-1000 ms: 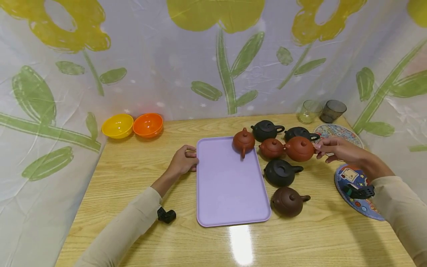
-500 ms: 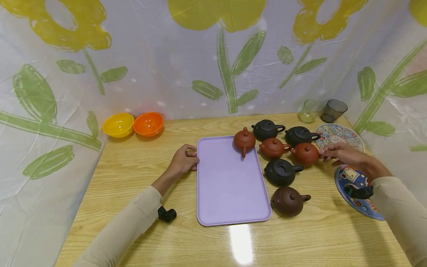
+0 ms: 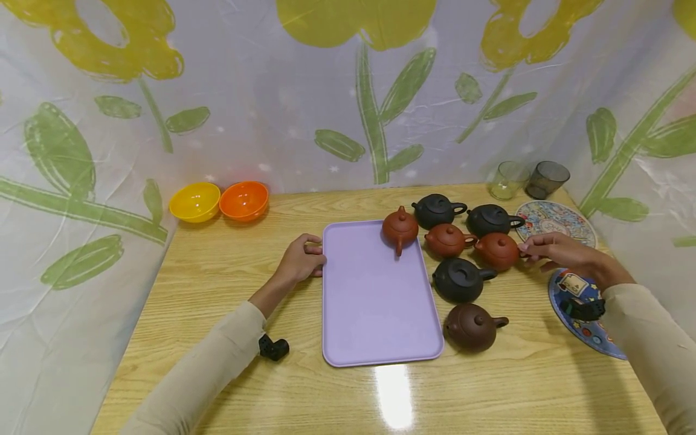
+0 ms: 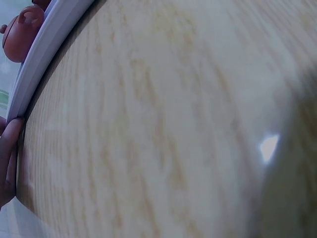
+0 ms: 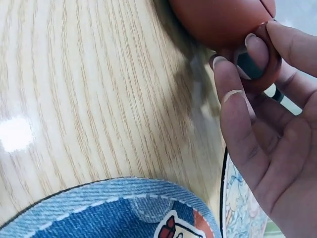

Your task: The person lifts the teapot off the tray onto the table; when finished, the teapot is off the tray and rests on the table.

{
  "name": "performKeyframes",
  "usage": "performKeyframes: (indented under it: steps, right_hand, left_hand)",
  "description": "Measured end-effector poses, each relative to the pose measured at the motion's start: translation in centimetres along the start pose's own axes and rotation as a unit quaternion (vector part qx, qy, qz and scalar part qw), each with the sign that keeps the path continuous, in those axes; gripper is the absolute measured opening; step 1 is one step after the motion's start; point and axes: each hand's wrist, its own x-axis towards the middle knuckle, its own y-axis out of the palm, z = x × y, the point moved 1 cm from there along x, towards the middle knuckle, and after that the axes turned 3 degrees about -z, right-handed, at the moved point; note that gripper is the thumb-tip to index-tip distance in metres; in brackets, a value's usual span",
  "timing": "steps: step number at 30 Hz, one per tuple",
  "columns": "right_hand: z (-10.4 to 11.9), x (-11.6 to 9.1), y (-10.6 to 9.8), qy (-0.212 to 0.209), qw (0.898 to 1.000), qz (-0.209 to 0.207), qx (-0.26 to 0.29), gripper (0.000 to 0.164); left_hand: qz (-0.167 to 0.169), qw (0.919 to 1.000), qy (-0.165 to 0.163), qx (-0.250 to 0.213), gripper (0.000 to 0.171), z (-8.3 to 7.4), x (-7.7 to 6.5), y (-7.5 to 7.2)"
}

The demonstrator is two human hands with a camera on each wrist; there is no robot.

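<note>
My right hand (image 3: 560, 254) pinches the looped handle of a reddish-brown clay teapot (image 3: 497, 251), also seen in the right wrist view (image 5: 223, 20). That teapot sits low among other teapots at the tray's right. Close by stand another reddish-brown teapot (image 3: 447, 240), a black one (image 3: 492, 220) behind and a black one (image 3: 459, 280) in front. My left hand (image 3: 300, 261) touches the left rim of a lilac tray (image 3: 375, 302) with loosely bent fingers; a fingertip (image 4: 16, 126) meets the rim in the left wrist view. A reddish-brown teapot (image 3: 400, 228) stands at the tray's far right corner.
Another black teapot (image 3: 437, 210) stands behind, a dark brown one (image 3: 472, 328) in front. Yellow (image 3: 194, 203) and orange (image 3: 244, 202) bowls sit at the back left. Clear (image 3: 508, 180) and grey (image 3: 545, 180) glasses stand back right, near a patterned mat (image 3: 554, 220) and a blue mat (image 3: 587, 329).
My right hand has lowered the reddish-brown teapot and shifted it slightly right, away from the neighbouring reddish-brown one. In the last half second it has barely moved. My left hand stays at the tray.
</note>
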Motion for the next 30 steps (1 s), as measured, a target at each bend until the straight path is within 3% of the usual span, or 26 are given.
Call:
performKeyframes:
  steps: [17,24,30]
  right_hand:
    - [-0.5,-0.4,-0.1,0.004,1.000,-0.020,-0.020,0.045]
    - [-0.1,-0.6,-0.2,0.007,0.995,-0.099,-0.012,0.046]
    - [2.5,-0.8,0.1,-0.015,0.987,-0.159,-0.035,0.043]
  left_hand:
    - [-0.002,1.0000,0.002,-0.004,0.048,0.0,-0.1,0.0]
    - [-0.002,1.0000,0.004,-0.006,0.047,-0.1,-0.2,0.0]
    - [-0.002,1.0000,0.004,-0.006,0.048,0.0,-0.1,0.0]
